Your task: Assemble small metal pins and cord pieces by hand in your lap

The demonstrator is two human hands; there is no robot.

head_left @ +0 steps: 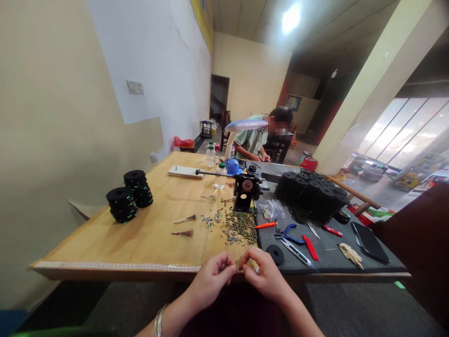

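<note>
My left hand (216, 277) and my right hand (262, 272) meet at the table's front edge, fingertips pinched close together. Whatever lies between the fingers is too small to make out. Just beyond them spreads a heap of small brass-and-dark metal pieces (242, 224), with tiny coloured beads (210, 219) scattered on its left. Behind the heap stands a black hand-cranked device (243, 192) with a round dial and a long rod pointing left. A flat black foam spool (275, 254) lies on the grey mat (329, 262), right of my right hand.
Two stacks of black foam spools (122, 205) stand at left, and many more spools (308, 189) at right. Blue-handled pliers (290, 234), tweezers (296, 252), a red-handled tool (310, 247) and a phone (370, 242) lie on the mat. Brushes (183, 233) lie left. Across the table sits a person (256, 140) behind a lamp (245, 125).
</note>
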